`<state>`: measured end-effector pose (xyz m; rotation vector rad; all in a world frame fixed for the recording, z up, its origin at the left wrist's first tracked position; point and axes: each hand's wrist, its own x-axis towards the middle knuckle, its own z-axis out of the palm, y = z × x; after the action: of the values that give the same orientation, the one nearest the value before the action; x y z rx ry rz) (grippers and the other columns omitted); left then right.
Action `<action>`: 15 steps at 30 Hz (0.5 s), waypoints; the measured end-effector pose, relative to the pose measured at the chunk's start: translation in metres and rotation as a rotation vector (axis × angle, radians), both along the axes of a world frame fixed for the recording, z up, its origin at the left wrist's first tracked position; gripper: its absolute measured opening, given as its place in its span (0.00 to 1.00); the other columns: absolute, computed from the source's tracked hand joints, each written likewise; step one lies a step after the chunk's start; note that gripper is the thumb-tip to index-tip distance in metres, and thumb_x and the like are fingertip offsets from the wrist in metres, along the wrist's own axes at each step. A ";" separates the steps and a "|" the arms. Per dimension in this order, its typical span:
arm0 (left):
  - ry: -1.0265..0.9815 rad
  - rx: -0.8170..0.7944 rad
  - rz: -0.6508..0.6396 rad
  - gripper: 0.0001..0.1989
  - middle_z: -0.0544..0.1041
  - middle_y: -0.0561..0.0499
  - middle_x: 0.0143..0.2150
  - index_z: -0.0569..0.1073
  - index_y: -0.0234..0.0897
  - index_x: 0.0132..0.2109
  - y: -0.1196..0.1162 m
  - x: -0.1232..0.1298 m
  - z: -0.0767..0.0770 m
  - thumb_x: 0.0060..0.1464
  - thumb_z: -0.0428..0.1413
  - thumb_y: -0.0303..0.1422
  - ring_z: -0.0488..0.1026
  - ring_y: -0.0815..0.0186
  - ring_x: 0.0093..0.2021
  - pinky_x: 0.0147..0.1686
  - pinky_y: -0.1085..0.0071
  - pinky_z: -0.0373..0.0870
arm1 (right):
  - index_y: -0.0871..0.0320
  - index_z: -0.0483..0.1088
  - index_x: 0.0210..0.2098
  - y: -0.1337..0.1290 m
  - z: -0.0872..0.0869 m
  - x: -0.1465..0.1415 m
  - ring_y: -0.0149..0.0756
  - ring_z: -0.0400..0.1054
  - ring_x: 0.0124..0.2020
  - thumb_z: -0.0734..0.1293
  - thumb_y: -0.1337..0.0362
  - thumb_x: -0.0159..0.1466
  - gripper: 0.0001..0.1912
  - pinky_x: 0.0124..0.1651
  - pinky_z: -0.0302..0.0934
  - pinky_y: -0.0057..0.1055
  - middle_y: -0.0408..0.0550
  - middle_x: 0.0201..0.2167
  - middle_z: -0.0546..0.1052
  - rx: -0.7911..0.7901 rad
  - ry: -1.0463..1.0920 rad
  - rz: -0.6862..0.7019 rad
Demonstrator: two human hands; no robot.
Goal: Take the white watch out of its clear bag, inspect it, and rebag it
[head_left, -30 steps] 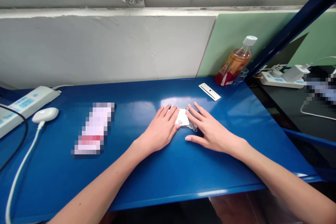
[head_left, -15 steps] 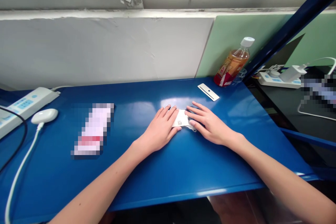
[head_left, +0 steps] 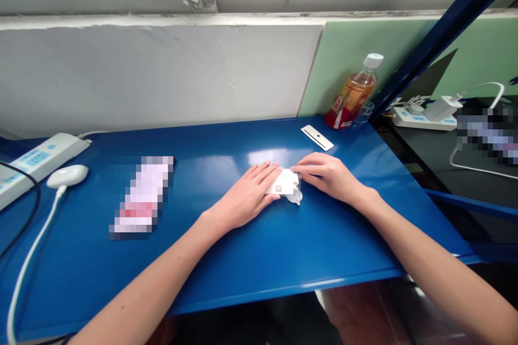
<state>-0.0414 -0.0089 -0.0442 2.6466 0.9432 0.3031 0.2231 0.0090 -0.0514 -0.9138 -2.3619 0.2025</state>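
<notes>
A small white packet (head_left: 284, 183) with a printed square code lies on the blue table, and clear crinkled plastic (head_left: 296, 194) sticks out at its right end. My left hand (head_left: 251, 192) rests flat over the packet's left part, fingers stretched out and covering it. On the other side, my right hand (head_left: 329, 175) has its thumb and fingertips pinched together at the packet's upper right corner. Exactly what lies between those fingertips is partly hidden. Behind my right hand, a flat white strip (head_left: 317, 137) with a dark slot lies on the table.
Left of my hands lies a blurred phone (head_left: 143, 197). A white power strip (head_left: 40, 164) and a white oval device (head_left: 67, 176) with a cable are at the far left. A drink bottle (head_left: 351, 96) stands at the back right, near a slanted blue post (head_left: 437, 38).
My right hand has gone from spread fingers over the packet's right end to a pinch at its upper right corner. More plastic shows. My left hand stays on the packet.
</notes>
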 end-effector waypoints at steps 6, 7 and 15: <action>-0.078 -0.012 0.049 0.30 0.52 0.38 0.71 0.50 0.36 0.70 0.000 -0.007 0.007 0.66 0.48 0.39 0.48 0.52 0.71 0.67 0.52 0.52 | 0.53 0.79 0.42 -0.004 0.018 0.004 0.41 0.74 0.40 0.65 0.66 0.67 0.10 0.43 0.69 0.39 0.51 0.39 0.79 0.070 0.111 0.017; -0.093 -0.010 0.059 0.29 0.52 0.38 0.71 0.50 0.36 0.70 0.001 -0.009 0.007 0.66 0.47 0.36 0.48 0.52 0.71 0.67 0.51 0.52 | 0.53 0.79 0.42 -0.005 0.021 0.003 0.40 0.74 0.40 0.66 0.66 0.67 0.09 0.44 0.69 0.39 0.51 0.39 0.79 0.049 0.169 0.017; -0.343 0.123 0.228 0.24 0.63 0.37 0.65 0.57 0.31 0.66 0.005 -0.009 0.002 0.63 0.40 0.25 0.59 0.57 0.67 0.65 0.55 0.58 | 0.52 0.80 0.36 -0.011 0.029 -0.008 0.39 0.76 0.36 0.71 0.64 0.61 0.04 0.42 0.71 0.38 0.46 0.35 0.82 -0.168 0.635 -0.172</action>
<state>-0.0507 -0.0040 -0.0423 2.4766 1.1361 0.8627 0.2153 -0.0024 -0.0221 -0.9522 -1.6920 0.5409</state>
